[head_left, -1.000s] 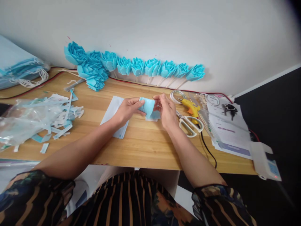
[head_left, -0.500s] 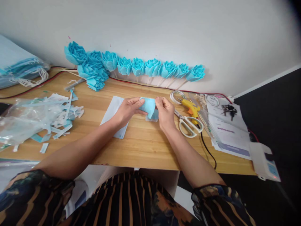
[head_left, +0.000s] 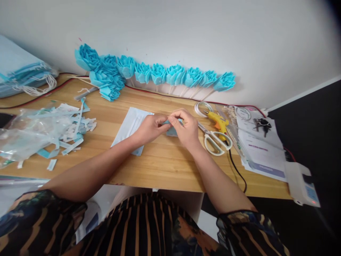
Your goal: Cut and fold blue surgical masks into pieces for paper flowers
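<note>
My left hand (head_left: 152, 127) and my right hand (head_left: 187, 128) meet above the middle of the table, both closed with fingertips pressed together. Between them is a small piece of light-blue mask fabric (head_left: 167, 122), mostly hidden by the fingers. Beneath my right hand, more pale-blue fabric (head_left: 172, 133) shows on the tabletop. A flat pale-blue face mask (head_left: 128, 125) lies just left of my hands, partly behind my left forearm. White-handled scissors (head_left: 217, 143) rest close to the right of my right hand.
Blue fabric flowers on sticks (head_left: 175, 74) lean along the wall. Cut scraps (head_left: 70, 133) and a clear plastic bag (head_left: 32, 135) lie left, below a bag of masks (head_left: 23, 73). A yellow glue gun (head_left: 218, 122), tape roll (head_left: 204, 108), papers (head_left: 262, 151) and keys (head_left: 262, 125) are right.
My hands have come together, with my right fingers moving left over the blue fabric. The piece was spread open between them and is now mostly covered. The view has shifted slightly.
</note>
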Tool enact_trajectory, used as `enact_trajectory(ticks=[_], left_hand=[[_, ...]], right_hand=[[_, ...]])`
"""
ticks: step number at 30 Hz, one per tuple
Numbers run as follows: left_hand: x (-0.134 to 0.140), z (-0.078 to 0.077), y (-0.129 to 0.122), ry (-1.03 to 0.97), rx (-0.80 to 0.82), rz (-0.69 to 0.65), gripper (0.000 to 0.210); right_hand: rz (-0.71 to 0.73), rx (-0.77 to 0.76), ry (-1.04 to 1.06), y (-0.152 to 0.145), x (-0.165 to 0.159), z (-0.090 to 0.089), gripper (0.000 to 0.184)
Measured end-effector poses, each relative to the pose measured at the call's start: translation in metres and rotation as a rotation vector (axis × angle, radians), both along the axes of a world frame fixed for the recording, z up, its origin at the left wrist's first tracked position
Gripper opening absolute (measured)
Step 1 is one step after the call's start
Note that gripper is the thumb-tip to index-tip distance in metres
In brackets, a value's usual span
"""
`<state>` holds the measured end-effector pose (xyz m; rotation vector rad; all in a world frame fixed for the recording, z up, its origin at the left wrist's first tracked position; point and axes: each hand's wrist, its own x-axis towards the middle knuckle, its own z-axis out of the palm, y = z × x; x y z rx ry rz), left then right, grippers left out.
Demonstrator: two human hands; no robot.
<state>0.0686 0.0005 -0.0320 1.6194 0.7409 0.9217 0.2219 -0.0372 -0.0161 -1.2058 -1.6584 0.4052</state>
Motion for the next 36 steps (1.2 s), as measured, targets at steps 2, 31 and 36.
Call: enact_trajectory(ticks=[2,31,36], left_hand=[[0.000,-0.001,0.000,0.053,0.082,0.005,0.019],[-0.005,-0.005,0.016,-0.481,-0.443,0.054,0.025],[-0.006,-0.004,0.017,-0.504,-0.468,0.063,0.021]], right_hand=[[0.003,0.003,-0.004,0.000,0.000,-0.001,0.021],[-0.046,-0.305,0.278,0.012,0.004,-0.016,0.016],[-0.048,-0.239,0.220,0.011,0.003,-0.016,0.013]])
